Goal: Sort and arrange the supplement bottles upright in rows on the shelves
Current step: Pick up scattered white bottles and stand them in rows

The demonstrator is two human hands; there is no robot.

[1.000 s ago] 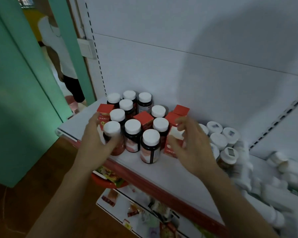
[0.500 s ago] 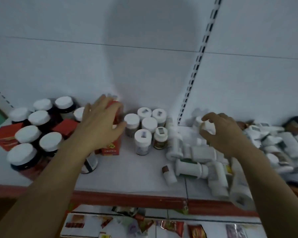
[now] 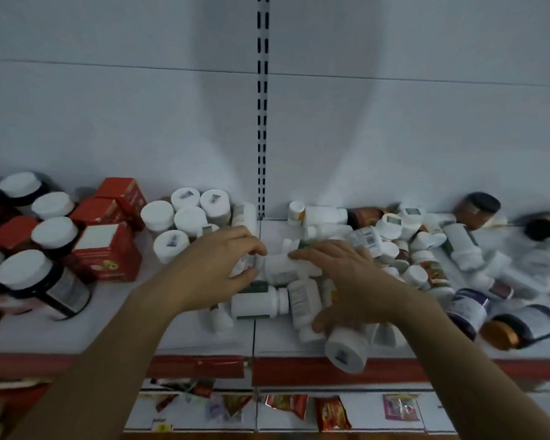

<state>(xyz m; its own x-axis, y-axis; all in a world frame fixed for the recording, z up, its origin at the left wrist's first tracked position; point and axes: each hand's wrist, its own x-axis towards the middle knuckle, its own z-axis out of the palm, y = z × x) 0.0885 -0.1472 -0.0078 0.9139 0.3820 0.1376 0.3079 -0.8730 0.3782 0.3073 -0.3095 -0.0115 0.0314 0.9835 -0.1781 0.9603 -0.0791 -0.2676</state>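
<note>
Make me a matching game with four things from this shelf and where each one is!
Things:
1 red box
2 white bottle
3 brown jar
4 snack packets

Places:
A on the lower shelf
B lying at the far right
C touched by the left hand and right hand
D standing on the left

Pairs: 1-D, 2-C, 3-B, 4-A

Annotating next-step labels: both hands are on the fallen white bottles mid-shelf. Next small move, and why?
Probably lift the lying white bottle and stand it beside the upright white-capped group. The left hand grips its end, the right hand rests its fingers on it, and it lies on top of the pile, close to that group.
</note>
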